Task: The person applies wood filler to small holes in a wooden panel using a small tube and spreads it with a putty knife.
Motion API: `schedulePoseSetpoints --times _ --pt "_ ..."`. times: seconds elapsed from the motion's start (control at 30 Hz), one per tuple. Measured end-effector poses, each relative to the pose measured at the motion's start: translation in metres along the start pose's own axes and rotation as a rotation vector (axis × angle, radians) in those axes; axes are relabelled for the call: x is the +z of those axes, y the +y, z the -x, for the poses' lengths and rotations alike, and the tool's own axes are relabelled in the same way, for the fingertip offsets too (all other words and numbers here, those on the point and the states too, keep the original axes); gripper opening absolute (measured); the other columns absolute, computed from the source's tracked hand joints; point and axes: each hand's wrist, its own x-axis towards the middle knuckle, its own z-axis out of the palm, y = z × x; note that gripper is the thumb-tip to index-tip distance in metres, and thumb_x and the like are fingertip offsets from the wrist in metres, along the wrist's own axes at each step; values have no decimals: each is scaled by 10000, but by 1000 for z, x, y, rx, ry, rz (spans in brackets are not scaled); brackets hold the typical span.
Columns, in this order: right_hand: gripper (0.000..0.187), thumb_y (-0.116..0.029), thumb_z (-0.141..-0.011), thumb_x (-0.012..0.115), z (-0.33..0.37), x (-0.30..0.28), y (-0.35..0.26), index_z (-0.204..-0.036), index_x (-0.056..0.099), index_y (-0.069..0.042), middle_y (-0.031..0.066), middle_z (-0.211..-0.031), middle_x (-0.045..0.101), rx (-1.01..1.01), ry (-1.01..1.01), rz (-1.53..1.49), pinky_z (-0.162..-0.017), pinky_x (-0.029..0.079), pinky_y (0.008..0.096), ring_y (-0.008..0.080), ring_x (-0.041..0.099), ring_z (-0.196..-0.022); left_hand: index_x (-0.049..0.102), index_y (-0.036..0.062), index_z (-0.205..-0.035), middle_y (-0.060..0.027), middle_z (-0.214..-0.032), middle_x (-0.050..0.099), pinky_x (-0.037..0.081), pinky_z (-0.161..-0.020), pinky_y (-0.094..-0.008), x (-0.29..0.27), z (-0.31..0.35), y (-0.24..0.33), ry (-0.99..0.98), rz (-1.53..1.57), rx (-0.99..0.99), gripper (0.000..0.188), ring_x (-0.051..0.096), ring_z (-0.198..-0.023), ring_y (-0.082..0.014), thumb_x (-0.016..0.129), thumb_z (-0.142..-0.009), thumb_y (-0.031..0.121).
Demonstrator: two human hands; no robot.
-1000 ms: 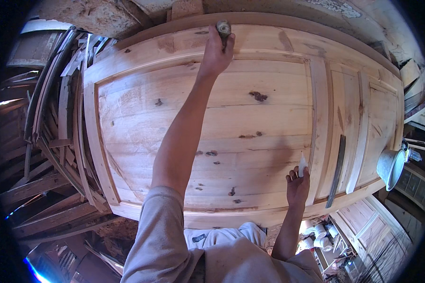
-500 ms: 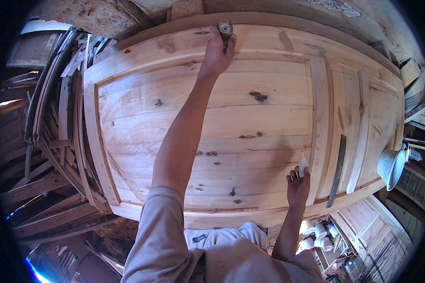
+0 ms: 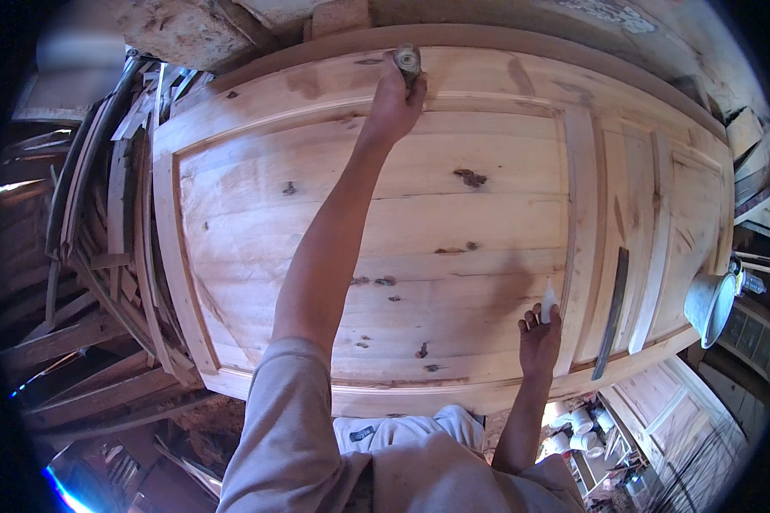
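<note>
A large pale wooden door [image 3: 334, 222] with framed panels and dark knots lies flat before me. At its far edge, my left hand [image 3: 395, 103] is wrapped round a small, round-ended, greenish-grey container [image 3: 407, 59], whose exact kind I cannot make out. Over the near right part of the big panel is my right hand [image 3: 539, 340], palm partly up. Between its thumb and fingers it pinches a small white pointed piece [image 3: 547, 297]. Its shadow falls on the boards beside it.
A dark narrow strip [image 3: 610, 314] lies across the door's right part, near a loose-looking pale batten [image 3: 650, 244]. A grey bucket [image 3: 706, 309] stands at the right edge. Scrap boards [image 3: 120, 197] crowd the left; another panelled door [image 3: 663, 402] and white tubs [image 3: 582, 421] are lower right.
Both hands keep their holds and have barely moved. The view has shifted very slightly, and a blurred pale shape has appeared at the upper left.
</note>
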Motion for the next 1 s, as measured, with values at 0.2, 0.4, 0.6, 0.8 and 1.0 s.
schedulePoseSetpoints --times 0.2,0.4,0.6,0.8,1.0 --pt "210 -340 -945 572 -2 -6 0 -1023 562 -145 -2 -875 606 -6 1 -5 -694 443 299 136 553 -792 285 -4 -1200 -229 -844 627 501 -675 -451 0 2 -6 -14 7 40 443 631 -800 -436 589 -895 99" --pt "227 -348 -956 553 -1 -7 -5 -1048 564 -142 -4 -874 605 -38 20 -8 -693 427 298 130 554 -785 415 -2 -1089 -147 -907 602 501 -748 -378 -3 6 -5 -17 -4 -57 268 631 -867 -249 592 -908 90" --pt "226 -350 -958 550 -2 -21 -5 -1062 567 -150 -5 -878 611 -47 28 -21 -673 432 292 128 561 -788 409 -8 -1108 -155 -959 575 506 -734 -383 12 8 3 36 -58 -62 297 607 -831 -246 605 -900 71" --pt "226 -354 -942 574 -5 -15 -7 -1042 569 -152 -5 -853 605 -20 70 -17 -673 432 295 129 548 -764 310 -40 -1176 -249 -883 543 462 -664 -452 22 -7 -29 129 70 85 386 541 -736 -412 559 -910 88" --pt "245 -364 -942 575 -8 -15 -8 -1069 576 -155 -11 -881 605 -18 55 -3 -686 414 291 131 536 -789 327 -52 -1151 -213 -881 529 464 -655 -415 17 -25 -46 168 61 122 378 536 -721 -321 571 -907 102"
